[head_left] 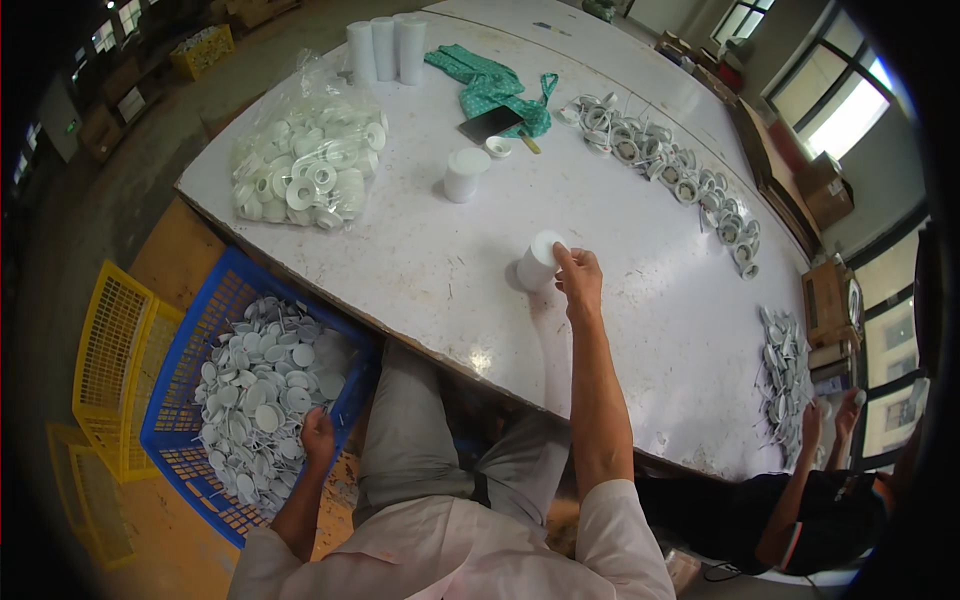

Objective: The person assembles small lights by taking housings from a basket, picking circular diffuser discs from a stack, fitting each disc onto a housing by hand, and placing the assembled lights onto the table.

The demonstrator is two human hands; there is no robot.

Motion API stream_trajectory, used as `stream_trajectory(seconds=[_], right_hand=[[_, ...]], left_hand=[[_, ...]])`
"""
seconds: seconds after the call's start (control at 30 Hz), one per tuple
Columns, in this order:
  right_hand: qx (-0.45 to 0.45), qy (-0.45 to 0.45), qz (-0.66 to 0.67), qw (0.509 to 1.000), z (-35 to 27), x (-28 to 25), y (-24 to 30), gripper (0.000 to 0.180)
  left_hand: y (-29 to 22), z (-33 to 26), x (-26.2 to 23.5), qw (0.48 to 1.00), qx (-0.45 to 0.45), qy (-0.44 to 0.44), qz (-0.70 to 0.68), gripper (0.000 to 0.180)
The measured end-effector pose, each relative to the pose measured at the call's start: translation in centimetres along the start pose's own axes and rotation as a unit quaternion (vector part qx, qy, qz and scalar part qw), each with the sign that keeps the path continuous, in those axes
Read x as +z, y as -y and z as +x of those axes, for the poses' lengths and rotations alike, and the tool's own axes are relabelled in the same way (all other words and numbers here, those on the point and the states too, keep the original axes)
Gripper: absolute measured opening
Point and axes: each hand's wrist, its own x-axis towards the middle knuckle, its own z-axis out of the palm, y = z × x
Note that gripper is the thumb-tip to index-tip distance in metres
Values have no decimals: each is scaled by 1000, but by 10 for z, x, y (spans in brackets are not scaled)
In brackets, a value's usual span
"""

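My right hand [580, 276], its arm stretched over the table, has its thumb and fingers closed at the upper right edge of a short white cylinder [538, 266] standing upright on the tabletop. My left hand [318, 435] hangs inside the right side of a blue plastic basket [190, 362], its fingers curled. Under and beside it lies a heap of white round discs with thin wires [262, 390]; what its fingers hold, if anything, is hidden. Farther off, a second white cylinder [466, 176] stands near a small white ring [498, 147].
On the white table [450, 290] are a clear bag of white rings [305, 165], tall white cylinders [385, 52], a green cloth [490, 82], a dark phone [491, 124], rows of wired ring parts [650, 150] and a disc pile [785, 365]. A co-worker [800, 510] works at right. Yellow crates [115, 350] stand left.
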Motion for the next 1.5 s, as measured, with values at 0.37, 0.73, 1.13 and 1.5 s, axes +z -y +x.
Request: stream_trajectory(seconds=[0.37, 0.73, 1.13, 1.5], right_hand=[[2, -17, 83, 996, -5, -8, -8, 40], [-67, -103, 102, 987, -67, -81, -81, 28], [-170, -278, -66, 943, -124, -171, -130, 17], [-184, -281, -155, 929, -135, -160, -113, 17]], left_hand=[[-110, -25, 49, 985, -13, 118, -126, 32], [-172, -30, 62, 974, 54, 178, -131, 26], [-200, -64, 131, 918, 73, 388, -32, 28], [-206, -73, 143, 892, 177, 404, 99, 23]])
